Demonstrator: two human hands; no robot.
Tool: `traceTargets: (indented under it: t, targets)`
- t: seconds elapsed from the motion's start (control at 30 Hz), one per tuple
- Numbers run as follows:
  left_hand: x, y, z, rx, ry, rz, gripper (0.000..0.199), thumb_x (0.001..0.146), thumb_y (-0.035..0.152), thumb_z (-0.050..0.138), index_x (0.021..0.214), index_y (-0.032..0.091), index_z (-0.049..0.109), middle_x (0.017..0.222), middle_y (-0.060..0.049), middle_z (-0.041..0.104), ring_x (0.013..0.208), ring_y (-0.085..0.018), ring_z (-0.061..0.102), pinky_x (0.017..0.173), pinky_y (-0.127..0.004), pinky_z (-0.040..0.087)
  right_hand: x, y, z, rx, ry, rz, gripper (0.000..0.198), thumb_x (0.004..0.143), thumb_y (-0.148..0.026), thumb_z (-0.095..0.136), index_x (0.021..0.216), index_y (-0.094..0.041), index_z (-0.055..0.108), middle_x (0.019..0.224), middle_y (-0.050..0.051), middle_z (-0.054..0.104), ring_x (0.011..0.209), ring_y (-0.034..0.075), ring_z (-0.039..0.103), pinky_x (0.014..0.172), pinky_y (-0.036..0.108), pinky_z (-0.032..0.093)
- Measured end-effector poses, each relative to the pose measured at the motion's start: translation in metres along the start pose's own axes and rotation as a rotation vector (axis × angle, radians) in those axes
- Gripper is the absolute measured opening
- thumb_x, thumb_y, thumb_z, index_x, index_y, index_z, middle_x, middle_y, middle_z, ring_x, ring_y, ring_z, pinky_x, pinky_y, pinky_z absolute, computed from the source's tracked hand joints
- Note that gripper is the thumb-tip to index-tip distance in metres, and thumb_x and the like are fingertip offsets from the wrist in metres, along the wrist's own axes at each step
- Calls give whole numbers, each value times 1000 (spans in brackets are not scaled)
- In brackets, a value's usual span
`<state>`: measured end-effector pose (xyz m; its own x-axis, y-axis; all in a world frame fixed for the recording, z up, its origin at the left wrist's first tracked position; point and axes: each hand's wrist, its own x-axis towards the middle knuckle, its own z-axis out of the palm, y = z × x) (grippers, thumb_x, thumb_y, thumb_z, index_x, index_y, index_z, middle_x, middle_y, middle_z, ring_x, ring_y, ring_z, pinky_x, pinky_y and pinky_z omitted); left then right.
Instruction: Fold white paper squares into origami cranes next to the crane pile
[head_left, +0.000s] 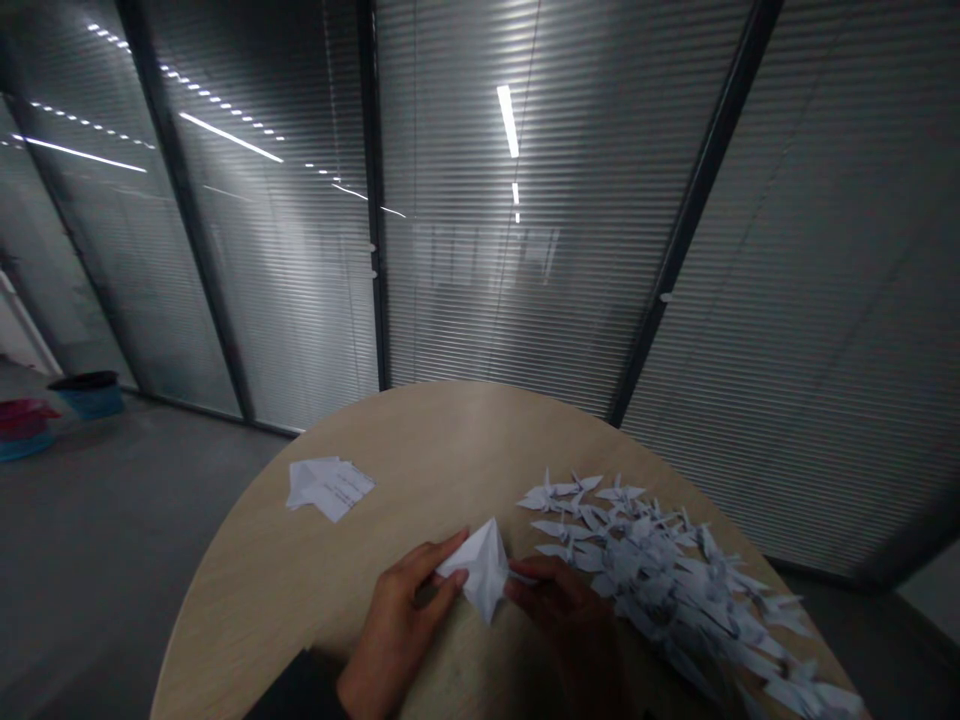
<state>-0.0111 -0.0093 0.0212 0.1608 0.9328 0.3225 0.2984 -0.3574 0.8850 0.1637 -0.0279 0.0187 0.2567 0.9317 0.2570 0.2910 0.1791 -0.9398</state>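
Observation:
A partly folded white paper (486,562) is held above the near middle of the round table, with creases and pointed corners showing. My left hand (409,610) pinches its left corner between thumb and fingers. At the paper's right side, my right hand (562,610) grips another pointed end, its fingers closed and in shadow. Just right of that hand lies a large heap of folded paper cranes (660,570). A small stack of white paper sheets (330,487), some with printed lines, rests on the left part of the table.
The round wooden table (465,430) stands close to a glass partition with blinds (517,300) and dark frames. On the grey floor at the left are a blue bucket with a dark rim (90,397) and a blue basin with something red (25,425).

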Motion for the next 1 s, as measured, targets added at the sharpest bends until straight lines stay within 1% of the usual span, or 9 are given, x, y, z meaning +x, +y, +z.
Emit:
traceTargets:
  t: [0.1, 0.3, 0.4, 0.57, 0.63, 0.7, 0.77, 0.93, 1.0]
  targets:
    - [0, 3, -1, -11, 7, -21, 32, 78, 28, 61, 108, 25, 68, 92, -6, 73, 76, -21, 64, 72, -29, 51, 1, 1, 0, 1, 16, 7, 16, 61, -37, 68, 68, -23, 71, 71, 3, 73, 69, 23, 68, 63, 26, 52]
    - [0, 3, 0, -27, 36, -17, 30, 77, 29, 61, 106, 25, 69, 88, -6, 73, 74, -21, 63, 70, -29, 50, 1, 0, -2, -3, 23, 51, 15, 61, -36, 69, 68, -23, 71, 70, 4, 74, 67, 23, 68, 60, 27, 53]
    - [1, 0, 0, -30, 32, -14, 32, 77, 28, 61, 108, 24, 68, 91, -7, 73, 76, -20, 63, 71, -28, 50, 2, -2, -2, 11, 31, 72, 18, 60, -37, 69, 67, -21, 72, 68, 5, 74, 66, 24, 68, 58, 27, 53]
    - [1, -5, 1, -38, 23, -5, 33, 79, 28, 60, 112, 25, 66, 100, -7, 72, 86, -21, 63, 76, -28, 49, 3, -3, -4, 5, 29, 100, 21, 59, -40, 69, 67, -21, 72, 67, 5, 74, 64, 24, 68, 58, 27, 52]
    - [1, -6, 1, -35, 17, 19, 33, 80, 27, 59, 111, 24, 66, 97, -6, 72, 85, -20, 64, 75, -28, 49, 4, -2, -4, 7, 40, 112, 22, 58, -40, 69, 67, -20, 72, 68, 5, 74, 65, 24, 68, 58, 27, 52]
    - [1, -7, 0, -22, 19, 42, 32, 80, 26, 59, 110, 24, 66, 91, -6, 72, 79, -19, 63, 71, -27, 49, 4, 1, -3, 12, 42, 115, 22, 58, -40, 70, 67, -20, 72, 68, 6, 74, 66, 24, 68, 58, 26, 53]
    - [1, -8, 0, -15, 25, 51, 31, 80, 26, 59, 110, 23, 66, 87, -5, 71, 76, -18, 63, 70, -27, 49, 4, 4, -3, 16, 32, 107, 21, 59, -39, 71, 68, -20, 73, 69, 6, 74, 66, 23, 68, 57, 26, 52]
    - [2, -11, 1, -37, 17, 89, 38, 73, 26, 69, 111, 26, 66, 95, -6, 70, 86, -20, 63, 77, -29, 49, 2, 8, 0, 27, -4, 30, 16, 61, -36, 70, 68, -21, 71, 71, 4, 73, 68, 22, 67, 62, 27, 52]
    - [2, -11, 2, -38, -2, 115, 34, 74, 26, 68, 108, 27, 67, 93, -5, 70, 86, -20, 63, 78, -30, 49, 1, 8, 1, 40, -10, -6, 15, 62, -35, 69, 67, -21, 70, 70, 4, 71, 68, 22, 67, 62, 27, 52]
